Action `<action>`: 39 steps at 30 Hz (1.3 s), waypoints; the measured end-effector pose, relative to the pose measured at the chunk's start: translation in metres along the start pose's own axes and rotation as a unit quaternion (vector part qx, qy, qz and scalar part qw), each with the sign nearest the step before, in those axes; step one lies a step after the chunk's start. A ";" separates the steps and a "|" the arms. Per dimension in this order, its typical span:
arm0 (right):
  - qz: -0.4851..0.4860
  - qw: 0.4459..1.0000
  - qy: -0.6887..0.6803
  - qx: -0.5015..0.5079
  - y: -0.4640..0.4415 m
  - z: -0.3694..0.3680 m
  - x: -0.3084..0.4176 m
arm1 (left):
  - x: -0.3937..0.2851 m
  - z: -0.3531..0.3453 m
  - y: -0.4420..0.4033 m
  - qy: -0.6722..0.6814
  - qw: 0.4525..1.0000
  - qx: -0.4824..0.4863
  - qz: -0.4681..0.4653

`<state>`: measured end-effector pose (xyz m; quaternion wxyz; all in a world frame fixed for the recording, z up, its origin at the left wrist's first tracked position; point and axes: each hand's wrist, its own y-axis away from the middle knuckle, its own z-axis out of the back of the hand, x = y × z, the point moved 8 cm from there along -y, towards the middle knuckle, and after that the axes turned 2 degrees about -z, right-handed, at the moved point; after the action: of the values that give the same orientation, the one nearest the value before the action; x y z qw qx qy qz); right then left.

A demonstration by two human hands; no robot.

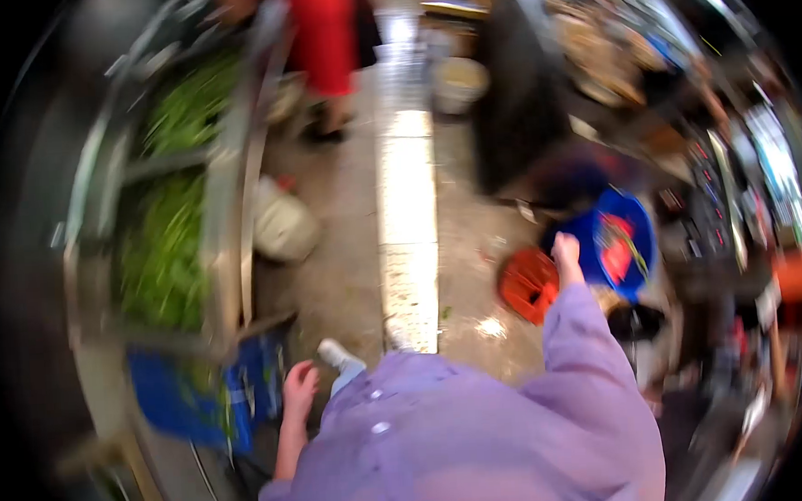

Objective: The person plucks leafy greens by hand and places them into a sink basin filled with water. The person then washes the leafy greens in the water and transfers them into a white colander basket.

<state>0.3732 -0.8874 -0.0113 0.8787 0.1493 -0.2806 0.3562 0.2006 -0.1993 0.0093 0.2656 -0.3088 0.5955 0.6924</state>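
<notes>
Floor (pixel 340 217) lies open along the drain strip (pixel 407 205). The right grip (pixel 566 253) is curled at the blue tub's (pixel 642 224) left edge; I cannot tell whether it pinches the rim. The left grip (pixel 300 385) hangs loosely bent near a white shoe (pixel 338 354).

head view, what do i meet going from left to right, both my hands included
Green leaves, left hand, white shoe, bright floor strip, red-orange object, right hand, orange box
</notes>
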 end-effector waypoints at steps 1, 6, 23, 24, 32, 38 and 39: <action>-0.035 0.977 0.044 0.207 0.028 -0.079 0.006 | 0.028 0.014 -0.002 -0.027 0.999 -0.033 -0.032; 0.281 0.764 0.152 0.561 0.285 -0.292 0.164 | 0.073 0.087 0.058 -0.056 0.957 -0.280 -0.048; 0.673 0.647 0.082 0.350 0.783 -0.391 0.434 | 0.190 0.334 0.104 -0.309 0.745 -0.570 0.157; 0.619 0.682 0.094 0.378 0.782 -0.414 0.433 | 0.196 0.339 0.095 -0.305 0.750 -0.566 0.157; 0.717 0.564 0.052 0.406 0.883 -0.418 0.387 | 0.171 0.356 0.040 -0.234 0.814 -0.531 -0.014; 0.621 0.488 0.262 0.554 0.903 -0.414 0.469 | 0.165 0.403 0.050 -0.151 0.816 -0.554 -0.059; 0.677 0.501 0.236 0.484 0.907 -0.430 0.491 | 0.161 0.412 0.049 -0.169 0.795 -0.579 -0.067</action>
<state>0.1852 0.2143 -0.0036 0.1934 0.2265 0.1385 0.9445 0.0110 0.2003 -0.0370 0.1795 -0.3221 0.0068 0.9295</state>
